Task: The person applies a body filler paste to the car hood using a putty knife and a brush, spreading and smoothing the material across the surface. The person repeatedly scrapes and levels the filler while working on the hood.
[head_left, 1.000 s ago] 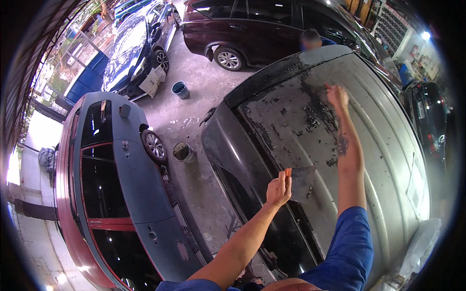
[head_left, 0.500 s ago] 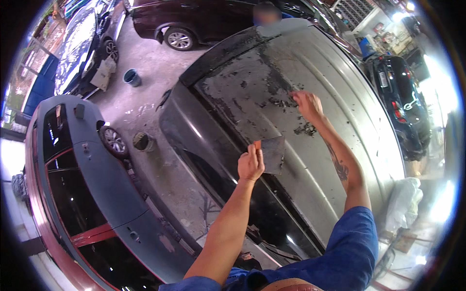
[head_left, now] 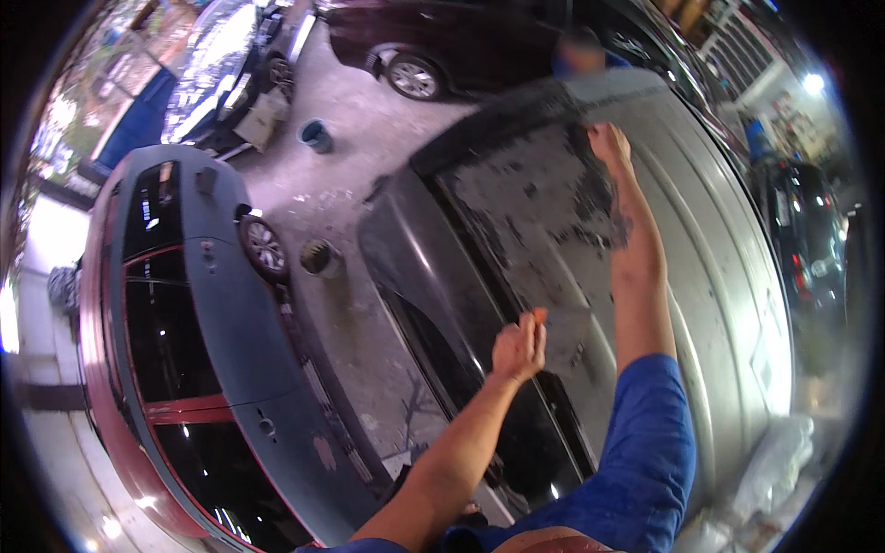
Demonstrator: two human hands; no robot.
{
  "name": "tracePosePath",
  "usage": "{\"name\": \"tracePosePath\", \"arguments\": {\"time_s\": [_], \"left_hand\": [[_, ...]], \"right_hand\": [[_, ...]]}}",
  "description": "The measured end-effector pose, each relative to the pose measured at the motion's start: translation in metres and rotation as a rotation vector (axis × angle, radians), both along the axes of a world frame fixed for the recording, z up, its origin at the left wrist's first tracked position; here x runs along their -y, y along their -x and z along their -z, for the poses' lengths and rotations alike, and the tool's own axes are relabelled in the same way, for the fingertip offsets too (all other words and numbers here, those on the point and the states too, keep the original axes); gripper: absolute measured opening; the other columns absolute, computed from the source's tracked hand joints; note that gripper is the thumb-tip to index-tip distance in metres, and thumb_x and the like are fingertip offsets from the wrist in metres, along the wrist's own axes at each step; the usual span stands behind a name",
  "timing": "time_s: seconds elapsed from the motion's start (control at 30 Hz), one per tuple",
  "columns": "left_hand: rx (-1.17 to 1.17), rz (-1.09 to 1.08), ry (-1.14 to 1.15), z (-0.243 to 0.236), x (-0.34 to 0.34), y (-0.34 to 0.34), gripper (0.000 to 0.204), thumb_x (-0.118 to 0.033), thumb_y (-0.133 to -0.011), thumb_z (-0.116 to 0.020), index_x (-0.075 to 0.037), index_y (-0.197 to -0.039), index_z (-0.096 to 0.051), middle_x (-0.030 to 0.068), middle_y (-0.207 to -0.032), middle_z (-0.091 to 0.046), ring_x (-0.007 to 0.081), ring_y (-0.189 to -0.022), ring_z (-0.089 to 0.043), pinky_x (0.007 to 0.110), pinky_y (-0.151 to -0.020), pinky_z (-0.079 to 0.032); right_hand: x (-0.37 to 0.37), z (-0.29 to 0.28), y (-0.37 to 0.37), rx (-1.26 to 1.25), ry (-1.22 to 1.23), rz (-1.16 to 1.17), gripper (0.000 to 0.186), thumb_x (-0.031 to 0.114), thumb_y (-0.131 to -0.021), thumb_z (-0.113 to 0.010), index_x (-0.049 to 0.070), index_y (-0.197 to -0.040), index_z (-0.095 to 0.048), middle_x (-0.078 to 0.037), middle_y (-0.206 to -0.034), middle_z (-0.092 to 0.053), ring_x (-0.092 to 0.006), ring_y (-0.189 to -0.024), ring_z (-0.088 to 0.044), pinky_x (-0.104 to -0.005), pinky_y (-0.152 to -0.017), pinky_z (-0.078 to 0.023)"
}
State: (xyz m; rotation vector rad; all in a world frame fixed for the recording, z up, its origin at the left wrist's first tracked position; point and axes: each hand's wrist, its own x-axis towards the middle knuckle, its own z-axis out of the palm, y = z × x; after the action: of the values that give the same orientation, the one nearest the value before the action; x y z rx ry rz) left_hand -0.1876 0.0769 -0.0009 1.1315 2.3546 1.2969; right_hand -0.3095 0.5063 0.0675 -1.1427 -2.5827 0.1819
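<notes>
My left hand [head_left: 519, 350] is closed around a flat, thin scraper with an orange grip [head_left: 539, 315]. Its grey blade blends into the panel behind and is hard to make out. Under and beyond both hands lies a grey car roof [head_left: 682, 240] with raised ribs. Farther forward, my right hand [head_left: 608, 146] is closed at the roof's far part, its fingers at the edge of a dark patch of peeled coating [head_left: 590, 189]. Whatever those fingers hold is hidden. Dark flakes and bare patches spread over the roof left of my right arm.
A grey and red car [head_left: 244, 323] stands at left, with a blue bucket [head_left: 315, 135] and a dirty bucket [head_left: 321, 259] on the floor. A maroon car [head_left: 461, 46] is at the back, where a person [head_left: 583, 55] is partly visible. Plastic sheeting [head_left: 774, 461] lies at right.
My view has shifted, so the surroundings sit farther right and lower. My right hand has reached farther forward over the roof. The left hand still grips the scraper, its blade showing less.
</notes>
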Motion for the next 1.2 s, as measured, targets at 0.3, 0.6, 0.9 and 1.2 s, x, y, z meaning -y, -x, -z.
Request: {"name": "tracePosePath", "arguments": {"time_s": [0.3,0.6,0.9,1.2], "left_hand": [[-0.058,0.016,-0.116,0.003,-0.001,0.001,0.018,-0.021,-0.094,-0.052,-0.005,-0.100,-0.045,0.0140,-0.061,-0.055,0.0336,-0.055,-0.058,0.046,-0.050,-0.046],[-0.041,0.032,-0.051,-0.009,0.001,0.002,0.017,-0.020,-0.094,-0.051,-0.007,-0.098,-0.042,0.0127,-0.059,-0.054,0.0335,-0.055,-0.058,0.046,-0.050,-0.046],[-0.224,-0.005,-0.214,0.009,-0.002,-0.001,0.018,-0.020,-0.095,-0.051,-0.005,-0.100,-0.043,0.0132,-0.068,-0.056,0.0331,-0.053,-0.055,0.044,-0.051,-0.045],[-0.037,-0.003,-0.082,0.003,-0.001,0.000,0.015,-0.012,-0.090,-0.056,-0.005,-0.098,-0.046,0.0156,-0.067,-0.059,0.0368,-0.061,-0.060,0.047,-0.052,-0.046]], "right_hand": [[0.104,-0.019,-0.064,0.131,0.089,-0.546,0.015,0.015,-0.084,-0.058,0.013,-0.093,-0.070,-0.013,-0.091,-0.067,-0.0351,-0.088,-0.063,-0.0457,-0.075,-0.050],[0.055,-0.034,-0.135,0.001,-0.056,-0.252,0.023,0.010,-0.084,-0.056,0.011,-0.104,-0.067,-0.013,-0.099,-0.068,-0.0346,-0.091,-0.064,-0.0467,-0.076,-0.051],[-0.073,0.030,-0.020,0.118,-0.075,0.168,0.036,0.034,-0.093,-0.049,0.009,-0.113,-0.064,-0.016,-0.110,-0.066,-0.0338,-0.100,-0.063,-0.0462,-0.084,-0.051],[0.068,-0.004,0.065,0.055,0.106,-0.385,0.022,0.022,-0.088,-0.058,0.014,-0.103,-0.071,-0.012,-0.101,-0.067,-0.0349,-0.098,-0.062,-0.0449,-0.082,-0.049]]}}
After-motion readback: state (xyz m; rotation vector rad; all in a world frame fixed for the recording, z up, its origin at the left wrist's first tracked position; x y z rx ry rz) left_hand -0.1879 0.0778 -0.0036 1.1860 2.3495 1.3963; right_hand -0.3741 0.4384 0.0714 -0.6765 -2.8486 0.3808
